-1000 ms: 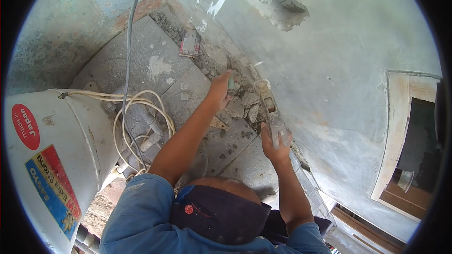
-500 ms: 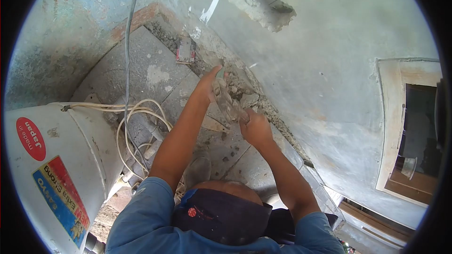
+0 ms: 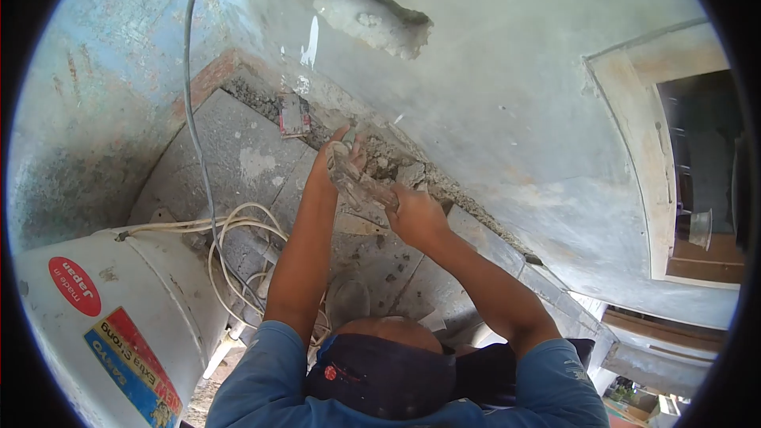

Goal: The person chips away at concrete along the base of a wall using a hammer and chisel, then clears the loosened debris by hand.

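My right hand (image 3: 418, 216) is closed around the handle of a dusty hammer (image 3: 366, 184). The hammer's head lies close over my left hand (image 3: 326, 160), near its palm. My left hand's fingers curl around a greenish chisel-like tool (image 3: 349, 136); only a short end shows, and the rest is hidden by the hand and hammer. Both hands are above a rough channel of broken mortar (image 3: 388, 160) along the foot of the wall. A loose grey chunk (image 3: 411, 174) lies in the rubble just beyond my right hand.
A small red-and-white box (image 3: 294, 115) sits near the corner. On the left stands a white tank (image 3: 127, 293), with cream cables (image 3: 238, 222) beside it and a grey cable (image 3: 190, 87) hanging down. The grey wall (image 3: 507, 135) has a broken hole (image 3: 376, 20) and a framed window (image 3: 634, 143).
The view has shifted, so the wall hole and tank appear displaced. My hands still hold the same tools, and the hammer head now overlaps my left hand more.
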The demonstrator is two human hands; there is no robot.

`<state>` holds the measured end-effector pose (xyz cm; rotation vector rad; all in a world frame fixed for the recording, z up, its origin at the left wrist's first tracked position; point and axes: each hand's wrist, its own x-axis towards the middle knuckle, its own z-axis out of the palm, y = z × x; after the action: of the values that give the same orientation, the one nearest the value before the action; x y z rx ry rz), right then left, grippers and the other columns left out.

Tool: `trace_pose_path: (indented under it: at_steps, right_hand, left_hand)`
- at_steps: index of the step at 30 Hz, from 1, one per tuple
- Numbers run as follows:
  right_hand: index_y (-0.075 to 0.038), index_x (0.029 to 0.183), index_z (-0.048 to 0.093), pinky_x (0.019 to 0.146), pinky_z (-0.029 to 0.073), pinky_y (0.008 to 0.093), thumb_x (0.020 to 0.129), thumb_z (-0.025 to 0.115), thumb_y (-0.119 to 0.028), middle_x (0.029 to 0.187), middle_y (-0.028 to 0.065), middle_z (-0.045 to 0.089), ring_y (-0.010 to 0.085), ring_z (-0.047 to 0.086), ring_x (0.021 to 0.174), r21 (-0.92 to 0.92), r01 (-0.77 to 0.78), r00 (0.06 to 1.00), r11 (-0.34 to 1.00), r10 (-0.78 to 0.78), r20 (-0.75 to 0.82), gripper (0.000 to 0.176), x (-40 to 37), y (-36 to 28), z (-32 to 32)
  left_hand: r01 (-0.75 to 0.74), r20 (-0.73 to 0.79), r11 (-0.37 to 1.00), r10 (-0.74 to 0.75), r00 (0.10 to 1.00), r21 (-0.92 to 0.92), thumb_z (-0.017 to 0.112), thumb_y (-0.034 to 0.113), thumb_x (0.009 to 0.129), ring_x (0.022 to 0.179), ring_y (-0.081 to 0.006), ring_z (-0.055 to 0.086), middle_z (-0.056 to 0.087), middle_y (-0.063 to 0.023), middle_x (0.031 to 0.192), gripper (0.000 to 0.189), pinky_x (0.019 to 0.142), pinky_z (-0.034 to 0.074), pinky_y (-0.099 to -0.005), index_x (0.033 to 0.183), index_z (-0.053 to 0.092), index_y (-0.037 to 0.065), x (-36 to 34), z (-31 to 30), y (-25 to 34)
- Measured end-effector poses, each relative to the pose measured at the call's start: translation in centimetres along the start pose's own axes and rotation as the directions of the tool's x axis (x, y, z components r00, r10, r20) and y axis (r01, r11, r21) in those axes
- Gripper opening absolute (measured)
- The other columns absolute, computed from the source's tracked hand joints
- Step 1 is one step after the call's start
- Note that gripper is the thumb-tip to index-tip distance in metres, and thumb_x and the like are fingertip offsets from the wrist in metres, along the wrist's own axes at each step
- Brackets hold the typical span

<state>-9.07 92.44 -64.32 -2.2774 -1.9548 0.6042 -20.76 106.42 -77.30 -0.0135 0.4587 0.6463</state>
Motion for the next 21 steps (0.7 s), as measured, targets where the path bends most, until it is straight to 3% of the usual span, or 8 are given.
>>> trace_pose_path:
  at_steps: [2,4,7,8,10,13,19,21]
  right_hand:
    - [-0.006,0.093,0.052,0.061,0.05,0.0452,0.077,0.063,-0.018,0.066,0.0143,0.061,0.0338,0.063,0.069,0.098,-0.012,1.0,0.995,0.013,-0.005,0.022,-2.1,-2.8,-1.7]
    - [-0.006,0.092,0.052,0.064,0.05,0.047,0.076,0.063,-0.016,0.072,0.0168,0.063,0.035,0.064,0.074,0.212,0.327,0.945,0.921,-0.314,-0.094,0.022,-3.7,-5.6,-4.3]
    - [-0.006,0.093,0.053,0.066,0.051,0.0476,0.075,0.063,-0.018,0.079,0.0165,0.064,0.0355,0.064,0.075,0.239,0.55,0.831,0.801,-0.554,-0.053,0.024,-4.2,-6.5,-5.3]
    - [-0.006,0.093,0.053,0.066,0.051,0.0476,0.075,0.063,-0.018,0.079,0.0165,0.064,0.0355,0.064,0.075,0.243,0.544,0.835,0.803,-0.545,-0.069,0.024,-3.1,-5.0,-3.9]
    - [-0.007,0.091,0.052,0.063,0.051,0.0456,0.074,0.064,-0.019,0.079,0.0131,0.063,0.0342,0.064,0.072,0.076,0.062,0.992,0.995,-0.07,0.107,0.024,-0.4,-0.7,0.4]
    - [-0.008,0.09,0.051,0.061,0.052,0.045,0.074,0.064,-0.019,0.079,0.012,0.063,0.0352,0.064,0.071,0.067,0.007,1.0,0.998,-0.009,0.02,0.024,-0.7,0.1,0.8]
    - [-0.009,0.094,0.052,0.062,0.052,0.0469,0.075,0.063,-0.019,0.081,0.0137,0.064,0.0359,0.064,0.074,0.244,0.469,0.879,0.849,-0.477,-0.031,0.024,-4.2,-5.8,-6.5]
    - [-0.008,0.093,0.052,0.061,0.051,0.0468,0.075,0.063,-0.019,0.08,0.0134,0.063,0.0349,0.064,0.073,0.209,0.315,0.948,0.926,-0.318,-0.02,0.024,-1.5,-1.4,-2.1]
  left_hand:
    - [0.088,0.02,0.99,-0.086,0.996,-0.106,0.049,0.027,0.094,0.036,-0.009,0.036,0.052,-0.0024,0.053,0.031,0.039,0.03,-0.0225,0.085,0.057,-0.001,-0.4,-0.4,0.0]
    - [0.073,0.031,0.995,-0.071,0.997,-0.066,0.048,0.026,0.095,0.037,-0.0089,0.036,0.053,-0.0024,0.053,0.031,0.039,0.03,-0.0224,0.085,0.058,-0.002,-0.1,-0.9,0.1]
    - [0.067,0.064,0.997,-0.064,0.996,-0.043,0.047,0.025,0.095,0.037,-0.0087,0.037,0.053,-0.0027,0.055,0.031,0.039,0.03,-0.0223,0.086,0.058,-0.002,0.1,-1.3,0.2]
    - [0.081,0.083,0.995,-0.076,0.994,-0.059,0.046,0.025,0.096,0.038,-0.0086,0.037,0.054,-0.003,0.056,0.032,0.039,0.03,-0.0222,0.086,0.058,-0.003,0.1,-1.2,0.4]
    - [0.015,0.11,1.0,-0.016,0.994,0.017,0.046,0.025,0.096,0.039,-0.0084,0.038,0.054,-0.0034,0.057,0.032,0.04,0.03,-0.0221,0.087,0.058,-0.003,-0.3,-1.0,-0.2]
    - [0.012,0.198,1.0,-0.01,0.98,-0.009,0.049,0.026,0.094,0.039,-0.0085,0.038,0.055,-0.0044,0.058,0.031,0.039,0.03,-0.0222,0.086,0.059,-0.003,1.6,-1.2,1.1]
    - [0.105,0.142,0.991,-0.092,0.986,-0.086,0.049,0.023,0.093,0.038,-0.0085,0.039,0.056,-0.0058,0.059,0.03,0.038,0.03,-0.0223,0.084,0.06,-0.003,1.2,-1.7,0.7]
    - [0.097,0.127,0.991,-0.086,0.988,-0.087,0.048,0.023,0.093,0.039,-0.0085,0.039,0.056,-0.006,0.059,0.03,0.038,0.029,-0.0224,0.084,0.059,-0.003,1.1,-1.7,0.7]
